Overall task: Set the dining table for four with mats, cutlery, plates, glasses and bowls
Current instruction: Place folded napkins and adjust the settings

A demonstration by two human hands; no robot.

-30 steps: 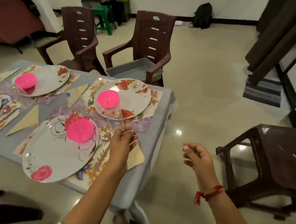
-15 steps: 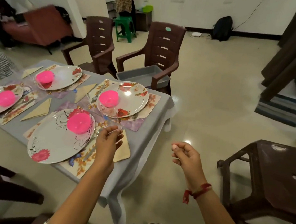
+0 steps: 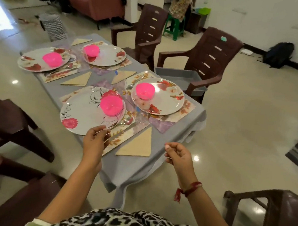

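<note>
Pulled back since 0.5 s ago: left grip (image 3: 95, 138), off the cutlery side of the mat (image 3: 124, 135), now at near rim of front plate (image 3: 88, 110). Fingers curled w/ a thin glint betw. thumb and fingers; cannot tell if anything held. Right grip (image 3: 178, 155) curled into a loose fist, nothing in it, over the worktop's near corner, red thread (image 3: 190, 188) at wrist.

On front plate: pink bowl (image 3: 111, 105), translucent plastic, round, toward far-right edge. Spoon (image 3: 127, 120), shiny metal, just right of plate on the floral mat. Beige napkin (image 3: 137, 145), folded to a triangle, beside mat.

Second plate (image 3: 165, 100), white w/ red flowers, its own pink bowl, nr the right edge. Two more plates w/ pink bowls at the far-left end, each on a mat; more triangle napkins betw. settings.

Worktop (image 3: 161, 143): grey cloth, hanging in folds at the corner.

Round it: brown slatted plastic chairs (image 3: 212, 53), grey tray (image 3: 177, 75) on one seat. Floor (image 3: 244, 113) glossy pale tile w/ light spots. Further back: green stool (image 3: 173, 26), dark backpack (image 3: 279, 54) by white wall, reddish sofa (image 3: 96, 4).
</note>
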